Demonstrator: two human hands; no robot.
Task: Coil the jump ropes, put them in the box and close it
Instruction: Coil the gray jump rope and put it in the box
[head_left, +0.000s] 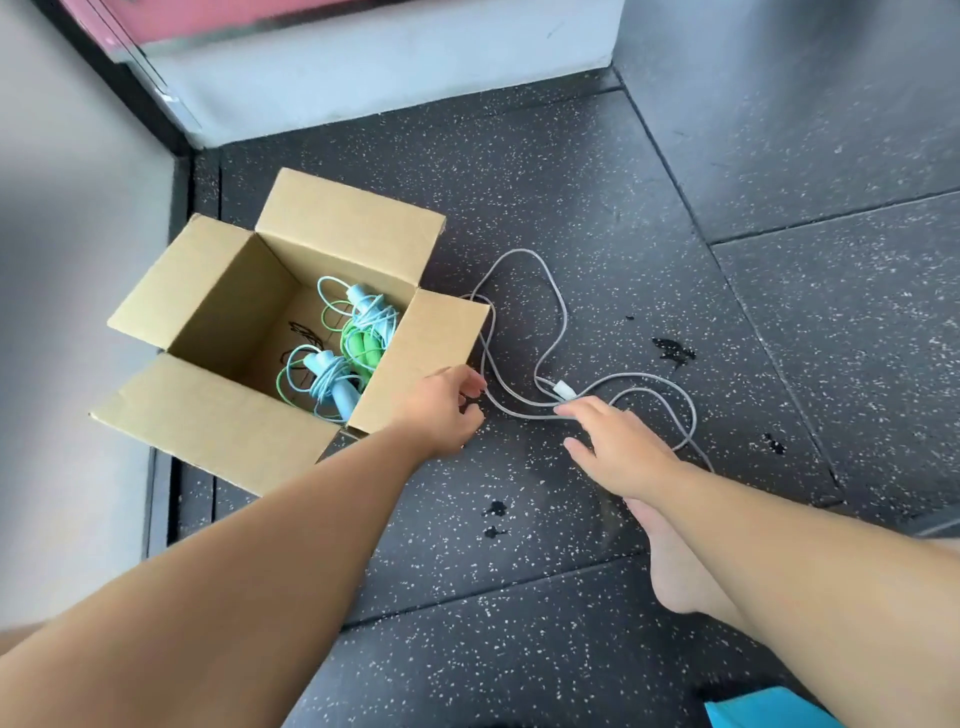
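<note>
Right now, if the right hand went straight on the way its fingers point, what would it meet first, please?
The grey jump rope: the right hand points up and left, fingertips almost on a strand beside the white handle. Whether they already touch it, I cannot tell.

Single head-worn wide-angle view: the camera looks forward and steeply down, near the floor (571, 182); the open box (223, 301) lies at 10 o'clock, the wall base (363, 67) at 12 o'clock.
</note>
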